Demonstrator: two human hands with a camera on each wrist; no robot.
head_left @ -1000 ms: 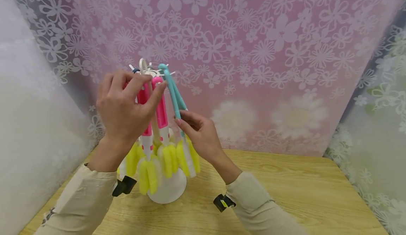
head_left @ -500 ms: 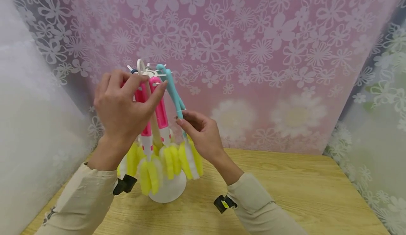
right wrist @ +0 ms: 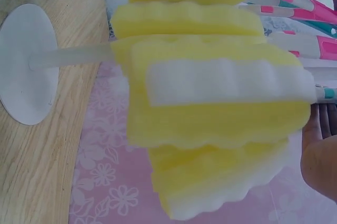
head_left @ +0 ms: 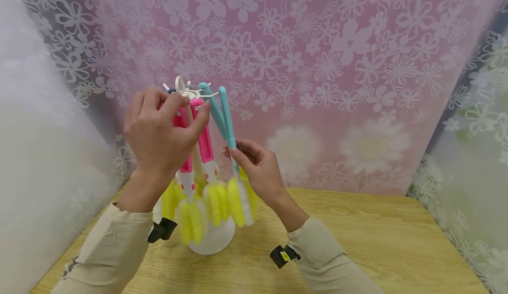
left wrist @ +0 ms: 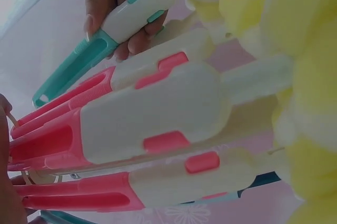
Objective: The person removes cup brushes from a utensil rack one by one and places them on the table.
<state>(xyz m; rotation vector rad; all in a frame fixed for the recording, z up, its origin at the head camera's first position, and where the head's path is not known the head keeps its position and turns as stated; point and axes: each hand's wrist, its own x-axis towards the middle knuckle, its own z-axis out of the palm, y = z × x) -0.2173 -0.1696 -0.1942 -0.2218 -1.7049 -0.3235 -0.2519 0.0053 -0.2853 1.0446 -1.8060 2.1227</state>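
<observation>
A white rack (head_left: 193, 94) with a hooked top and a round base (head_left: 214, 237) bears several hanging sponge brushes. My left hand (head_left: 158, 133) holds the rack's top, index finger at the hub and thumb by a pink-handled brush (head_left: 205, 145). My right hand (head_left: 259, 170) pinches a teal-handled sponge brush (head_left: 230, 128) at its neck. This brush's handle end stands just outside a hook tip, and in the left wrist view the teal handle (left wrist: 73, 69) slants away from the pink ones. Its yellow and white sponge head (right wrist: 226, 82) fills the middle of the right wrist view.
Another teal brush (head_left: 215, 112) hangs behind the held one. The rack stands on a wooden table (head_left: 357, 236), in front of a pink floral curtain (head_left: 309, 65). A pale wall or sheet (head_left: 43, 144) borders the left side.
The held teal brush's handle end has moved right, from over the hook to just beyond its tip. My right hand has shifted slightly right with it; my left hand stays at the rack's top.
</observation>
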